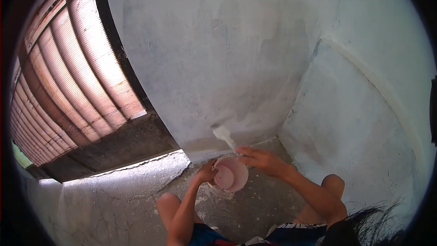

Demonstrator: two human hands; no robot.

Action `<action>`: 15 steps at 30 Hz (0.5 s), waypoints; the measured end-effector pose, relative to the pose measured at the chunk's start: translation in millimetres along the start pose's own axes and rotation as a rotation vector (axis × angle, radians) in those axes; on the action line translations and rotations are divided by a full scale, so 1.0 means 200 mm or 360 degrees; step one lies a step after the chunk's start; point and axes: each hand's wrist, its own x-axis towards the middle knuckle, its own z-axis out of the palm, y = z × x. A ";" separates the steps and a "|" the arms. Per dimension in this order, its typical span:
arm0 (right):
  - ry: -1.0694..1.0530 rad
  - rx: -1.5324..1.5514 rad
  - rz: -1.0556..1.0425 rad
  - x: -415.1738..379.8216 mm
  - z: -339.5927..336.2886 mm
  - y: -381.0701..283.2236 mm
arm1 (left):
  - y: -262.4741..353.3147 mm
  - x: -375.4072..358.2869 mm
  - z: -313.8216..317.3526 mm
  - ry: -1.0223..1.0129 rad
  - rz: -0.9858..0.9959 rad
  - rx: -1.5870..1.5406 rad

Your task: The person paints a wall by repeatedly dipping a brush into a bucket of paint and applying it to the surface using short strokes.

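In the head view my right hand (pixel 264 160) is closed round the handle of a paintbrush (pixel 222 133), whose bristle end points up and left at the lower part of the wall (pixel 218 73). The brush tip overlaps the wall in this view. Below it stands a small bucket (pixel 240 174), pinkish inside, with a shallow layer of pale liquid at its bottom. My left hand (pixel 207 172) grips the bucket's left rim, its fingers curled over the edge and partly hidden.
Damp-looking grey patches (pixel 287 18) mark the whitish wall. At the left is a door (pixel 77 73) of corrugated sheet with a dark frame, light showing under it. A second wall (pixel 355 118) rises at the right. The bare concrete floor (pixel 123 214) has cracks and paint spots.
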 end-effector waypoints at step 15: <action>-0.0113 -0.0013 -0.0108 -0.05 0.19 -0.02 | 0.03 0.04 0.04 0.0264 0.0313 -0.0270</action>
